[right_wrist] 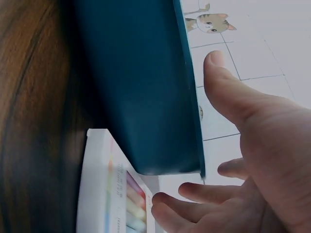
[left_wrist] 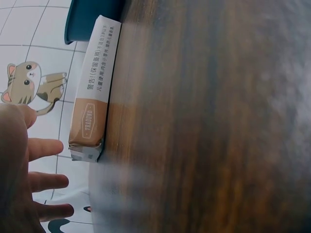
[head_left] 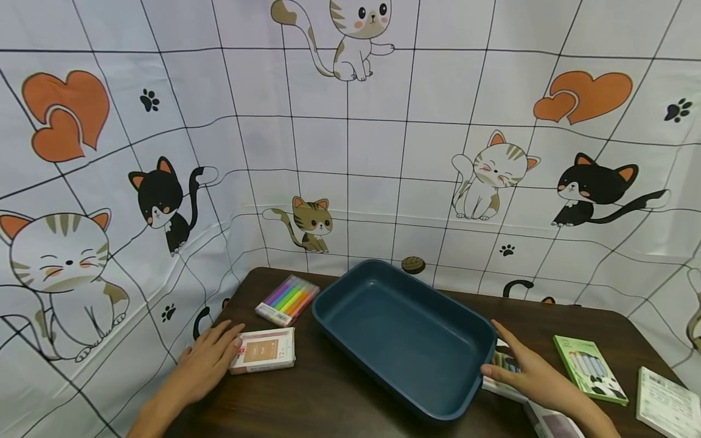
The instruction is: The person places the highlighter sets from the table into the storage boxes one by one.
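A dark teal rectangular tray (head_left: 402,340) lies at a slant on the brown table. My left hand (head_left: 205,362) is beside a white-and-tan box marked 12 (head_left: 268,350), its fingertips over the box's left edge in the head view. In the left wrist view those fingers (left_wrist: 46,180) are spread and hold nothing; whether they touch the box is unclear. By the tray's right end is my right hand (head_left: 523,372), thumb close to the rim and fingers loosely extended, gripping nothing. A white box with a picture of coloured sticks (right_wrist: 114,194) lies partly hidden below it.
Behind the tan box is a clear pack of rainbow-coloured pens (head_left: 287,300). Right of the right hand lie a green box (head_left: 591,368) and a white printed box (head_left: 670,398). A white-and-purple box (head_left: 553,421) is partly under the right forearm. A cat-patterned curtain (head_left: 350,152) hangs behind the table.
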Motion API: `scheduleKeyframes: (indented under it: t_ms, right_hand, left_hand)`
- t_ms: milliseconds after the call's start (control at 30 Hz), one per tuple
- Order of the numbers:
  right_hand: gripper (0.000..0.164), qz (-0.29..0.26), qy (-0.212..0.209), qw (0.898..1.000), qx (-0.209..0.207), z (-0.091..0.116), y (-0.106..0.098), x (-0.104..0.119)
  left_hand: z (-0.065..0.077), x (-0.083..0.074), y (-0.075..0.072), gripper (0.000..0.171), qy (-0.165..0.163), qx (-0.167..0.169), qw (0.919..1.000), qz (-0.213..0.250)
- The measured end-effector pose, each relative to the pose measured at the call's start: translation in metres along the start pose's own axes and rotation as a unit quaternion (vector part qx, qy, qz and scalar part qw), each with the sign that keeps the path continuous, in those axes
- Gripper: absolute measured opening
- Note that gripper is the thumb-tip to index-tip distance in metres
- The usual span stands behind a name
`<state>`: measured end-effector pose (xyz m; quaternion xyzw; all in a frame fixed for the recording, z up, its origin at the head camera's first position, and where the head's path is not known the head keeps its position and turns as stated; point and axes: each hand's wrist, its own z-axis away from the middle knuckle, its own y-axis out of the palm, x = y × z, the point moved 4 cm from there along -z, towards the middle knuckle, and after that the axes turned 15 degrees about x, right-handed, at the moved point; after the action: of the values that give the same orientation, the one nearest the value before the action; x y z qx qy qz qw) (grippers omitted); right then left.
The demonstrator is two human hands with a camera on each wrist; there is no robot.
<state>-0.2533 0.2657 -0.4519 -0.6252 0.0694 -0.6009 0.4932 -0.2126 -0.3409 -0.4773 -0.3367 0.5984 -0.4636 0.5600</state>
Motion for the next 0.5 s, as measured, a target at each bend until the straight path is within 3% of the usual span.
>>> scheduleKeyframes:
  t_ms: [267, 500]
  right_hand:
    - [0.094, -0.128, 0.012, 0.991, 0.026, -0.0043, 0.005, -0.0062]
    - [0.095, -0.189, 0.006, 0.982, 0.027, -0.0059, 0.0058, -0.0087]
  left_hand:
    - [0.0011, -0.0036, -0.0018, 0.053, 0.01, -0.006, 0.9999, 0.007]
    - [-0.0004, -0.0086, -0.0045, 0.051, 0.038, -0.008, 0.999, 0.022]
